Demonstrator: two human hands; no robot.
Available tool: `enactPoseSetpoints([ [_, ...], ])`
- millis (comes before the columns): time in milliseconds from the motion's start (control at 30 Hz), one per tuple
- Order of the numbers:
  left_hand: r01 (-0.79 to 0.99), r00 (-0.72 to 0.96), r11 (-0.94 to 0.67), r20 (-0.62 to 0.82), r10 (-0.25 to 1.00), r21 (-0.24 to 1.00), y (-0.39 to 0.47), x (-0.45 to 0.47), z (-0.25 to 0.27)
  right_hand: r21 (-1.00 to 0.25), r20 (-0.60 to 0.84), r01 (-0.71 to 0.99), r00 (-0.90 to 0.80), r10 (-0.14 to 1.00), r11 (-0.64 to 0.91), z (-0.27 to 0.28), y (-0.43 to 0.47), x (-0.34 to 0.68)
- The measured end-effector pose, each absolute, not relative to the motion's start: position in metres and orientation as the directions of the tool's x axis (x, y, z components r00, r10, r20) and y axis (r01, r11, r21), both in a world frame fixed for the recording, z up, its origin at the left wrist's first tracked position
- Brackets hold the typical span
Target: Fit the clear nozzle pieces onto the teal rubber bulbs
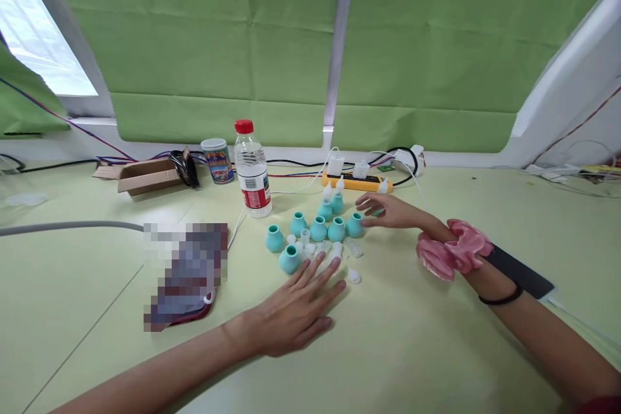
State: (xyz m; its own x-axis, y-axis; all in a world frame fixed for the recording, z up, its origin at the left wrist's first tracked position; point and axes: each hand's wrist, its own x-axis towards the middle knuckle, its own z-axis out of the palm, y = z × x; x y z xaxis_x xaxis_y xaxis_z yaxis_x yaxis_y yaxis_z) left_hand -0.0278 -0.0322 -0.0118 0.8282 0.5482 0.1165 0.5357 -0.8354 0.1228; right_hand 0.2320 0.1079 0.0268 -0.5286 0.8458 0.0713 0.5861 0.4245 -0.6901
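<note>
Several turquoise rubber bulbs with round necks stand in a loose group on the pale yellow table. My left hand is spread palm down just in front of them, fingers apart and holding nothing. Its fingertips lie near small translucent plastic pieces and the front bulb. A white nozzle-like tip lies just beyond the fingers. My right hand hovers at the right end of the group, fingers apart and curved, beside the rightmost bulb. Two bulbs at the back carry white tips.
A red-capped water bottle, a can and an open cardboard box stand at the back left. An orange power strip lies behind the bulbs. Phones lie on both sides, one blurred phone and one black phone.
</note>
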Motion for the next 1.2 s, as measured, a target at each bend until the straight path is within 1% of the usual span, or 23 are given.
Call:
enactPoseSetpoints([
  [33,0.519,0.839,-0.846,0.117,0.532,0.126,-0.032,-0.028,-0.011,-0.667,0.150,0.609,-0.455,0.878,0.430,0.029,0.110,0.236],
  [100,0.496,0.851,-0.858,0.117,0.511,0.137,-0.032,-0.028,-0.009,-0.594,0.353,0.703,-0.209,0.912,0.391,0.030,0.115,0.243],
  [167,0.476,0.860,-0.865,0.121,0.495,0.159,-0.031,-0.028,-0.009,-0.504,0.523,0.819,0.038,0.852,0.273,0.022,0.122,0.247],
  [200,0.466,0.863,-0.868,0.127,0.488,0.171,-0.031,-0.028,-0.009,-0.471,0.564,0.858,0.115,0.818,0.205,0.016,0.126,0.249],
  [233,0.457,0.865,-0.871,0.137,0.482,0.180,-0.031,-0.029,-0.010,-0.456,0.570,0.878,0.163,0.806,0.145,0.009,0.129,0.250],
  [300,0.443,0.868,-0.876,0.153,0.472,0.190,-0.031,-0.029,-0.010,-0.484,0.499,0.871,0.195,0.844,0.085,-0.006,0.136,0.252],
  [400,0.434,0.876,-0.880,0.141,0.462,0.190,-0.032,-0.030,-0.010,-0.557,0.375,0.826,0.159,0.913,0.085,-0.023,0.143,0.254],
  [467,0.436,0.877,-0.880,0.129,0.462,0.187,-0.032,-0.030,-0.009,-0.586,0.385,0.802,0.153,0.910,0.113,-0.025,0.143,0.252],
  [533,0.437,0.878,-0.883,0.131,0.460,0.169,-0.032,-0.029,-0.009,-0.608,0.446,0.780,0.180,0.877,0.149,-0.020,0.138,0.247],
  [600,0.429,0.883,-0.895,0.153,0.444,0.122,-0.032,-0.029,-0.009,-0.628,0.508,0.750,0.193,0.839,0.207,-0.009,0.127,0.237],
  [667,0.416,0.874,-0.908,0.250,0.416,0.057,-0.033,-0.029,-0.008,-0.638,0.558,0.707,0.151,0.816,0.305,0.006,0.108,0.221],
  [700,0.413,0.853,-0.910,0.334,0.401,0.040,-0.033,-0.030,-0.007,-0.653,0.607,0.629,0.100,0.789,0.423,0.013,0.095,0.212],
  [733,0.414,0.808,-0.909,0.442,0.389,0.044,-0.034,-0.031,-0.006,-0.639,0.644,0.565,0.024,0.764,0.521,0.020,0.081,0.202],
  [767,0.419,0.736,-0.905,0.557,0.386,0.074,-0.035,-0.032,-0.005,-0.600,0.664,0.533,-0.086,0.743,0.597,0.027,0.065,0.192],
  [800,0.429,0.640,-0.894,0.655,0.402,0.130,-0.035,-0.034,-0.004,-0.532,0.639,0.528,-0.264,0.723,0.662,0.032,0.050,0.182],
  [833,0.438,0.539,-0.874,0.717,0.441,0.209,-0.035,-0.036,-0.003,-0.442,0.576,0.539,-0.442,0.688,0.717,0.036,0.035,0.174],
  [867,0.444,0.453,-0.846,0.741,0.496,0.294,-0.034,-0.038,-0.001,-0.339,0.490,0.531,-0.605,0.628,0.777,0.039,0.021,0.166],
  [900,0.452,0.399,-0.813,0.732,0.552,0.367,-0.034,-0.040,0.000,-0.256,0.406,0.529,-0.701,0.587,0.809,0.042,0.010,0.160],
  [933,0.463,0.379,-0.783,0.705,0.599,0.416,-0.033,-0.042,0.002,-0.216,0.323,0.550,-0.740,0.591,0.807,0.043,0.001,0.155],
  [1000,0.505,0.395,-0.733,0.633,0.666,0.456,-0.031,-0.044,0.005,-0.186,0.205,0.576,-0.769,0.605,0.796,0.043,-0.008,0.151],
  [1067,0.573,0.409,-0.686,0.568,0.714,0.450,-0.029,-0.044,0.008,-0.193,0.163,0.601,-0.760,0.629,0.776,0.041,-0.009,0.150],
  [1133,0.637,0.409,-0.631,0.500,0.764,0.443,-0.028,-0.043,0.011,-0.215,0.167,0.605,-0.751,0.639,0.767,0.040,-0.007,0.151],
  [1200,0.651,0.447,-0.612,0.426,0.787,0.449,-0.029,-0.041,0.015,-0.253,0.178,0.596,-0.745,0.643,0.762,0.041,-0.006,0.152],
])
